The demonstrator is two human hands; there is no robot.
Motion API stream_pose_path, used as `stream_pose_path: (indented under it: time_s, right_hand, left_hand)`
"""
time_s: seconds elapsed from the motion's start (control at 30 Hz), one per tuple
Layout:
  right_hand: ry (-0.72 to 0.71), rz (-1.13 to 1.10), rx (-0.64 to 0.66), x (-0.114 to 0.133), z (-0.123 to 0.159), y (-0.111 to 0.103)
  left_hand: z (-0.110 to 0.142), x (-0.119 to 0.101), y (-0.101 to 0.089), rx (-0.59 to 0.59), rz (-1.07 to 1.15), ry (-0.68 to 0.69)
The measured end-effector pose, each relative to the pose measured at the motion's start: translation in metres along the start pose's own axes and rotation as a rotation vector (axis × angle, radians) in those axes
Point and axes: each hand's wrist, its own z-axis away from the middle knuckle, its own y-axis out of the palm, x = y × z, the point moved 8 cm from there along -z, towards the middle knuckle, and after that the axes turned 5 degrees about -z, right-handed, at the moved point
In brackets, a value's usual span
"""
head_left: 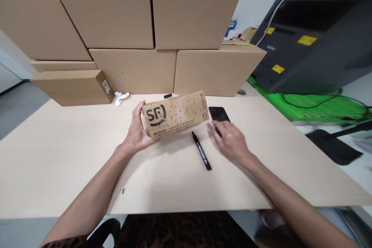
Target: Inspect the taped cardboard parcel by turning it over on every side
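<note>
My left hand [137, 130] grips the left end of a small cardboard box [181, 113], fingers behind it and thumb along its lower edge. The box carries black SF Express print and is tilted, its right end higher. My right hand [232, 141] is to the right of the box, slightly blurred, with its fingers curled. A dark object shows between those fingers, too little of it to name. Just beyond them lies a black smartphone [219, 113] with a red edge, partly covered by the hand. A black marker pen [201, 151] rests on the table between my hands.
Large cardboard boxes [132, 70] are stacked along the table's back edge. A flatter carton [77, 87], crumpled white tissue [120, 98] and a small black piece [167, 96] lie before them. At right, a dark printer [308, 46] stands over a green surface [302, 106].
</note>
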Motion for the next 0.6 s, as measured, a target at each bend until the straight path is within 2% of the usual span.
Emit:
stream_pose_path:
  time_s: [0.07,0.13,0.2,0.27,0.33,0.5,0.6]
  right_hand:
    - [0.219,0.184,-0.037,-0.031,-0.009,-0.012]
    - [0.444,0.319,0.042,-0.06,-0.014,-0.015]
    - [0.595,0.347,0.161,-0.08,-0.017,-0.012]
    - [0.68,0.335,0.236,-0.091,-0.019,-0.008]
    - [0.74,0.32,0.245,-0.098,-0.023,-0.007]
    - [0.846,0.177,0.193,-0.121,-0.028,-0.005]
    - [0.884,0.018,0.102,-0.138,-0.028,-0.005]
  left_hand:
    - [0.0,0.0,0.0,-0.015,0.003,0.011]
    - [0.001,-0.002,0.0,-0.028,-0.011,0.042]
    - [0.001,-0.002,0.001,-0.032,-0.021,0.058]
    - [0.001,-0.002,0.002,-0.019,-0.015,0.054]
    - [0.001,-0.003,0.002,-0.009,-0.01,0.049]
    - [0.0,-0.005,0.001,0.008,-0.042,0.049]
    - [0.0,-0.007,0.0,0.01,-0.059,0.054]
